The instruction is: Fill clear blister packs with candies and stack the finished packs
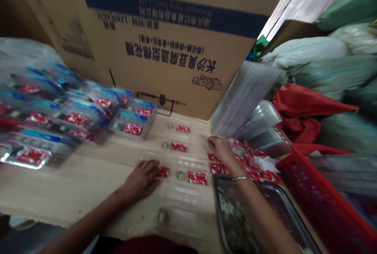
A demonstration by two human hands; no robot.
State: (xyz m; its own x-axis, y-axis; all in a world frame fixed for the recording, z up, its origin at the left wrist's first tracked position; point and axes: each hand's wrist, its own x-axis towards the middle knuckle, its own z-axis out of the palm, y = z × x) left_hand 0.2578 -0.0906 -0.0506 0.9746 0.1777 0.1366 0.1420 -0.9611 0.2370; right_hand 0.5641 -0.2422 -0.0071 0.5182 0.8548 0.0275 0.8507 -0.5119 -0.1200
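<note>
On the side of a large brown corrugated cardboard carton [165, 69], upside down in this view, big black Chinese characters read 长沙臭豆腐造型棉花糖: Changsha stinky-tofu-shaped marshmallow. A smaller bracketed line next to them includes 棉花糖, though the rest is hard to make out. A dark blue printed band [176, 10] carries small lettering too blurred to read, as does a small oval logo [207, 83]. A black boxed arrow [161, 100] is printed near the carton's lower edge — and the small red rectangular labels [133, 129] on clear plastic trays [126, 130] show only unreadable white marks.
</note>
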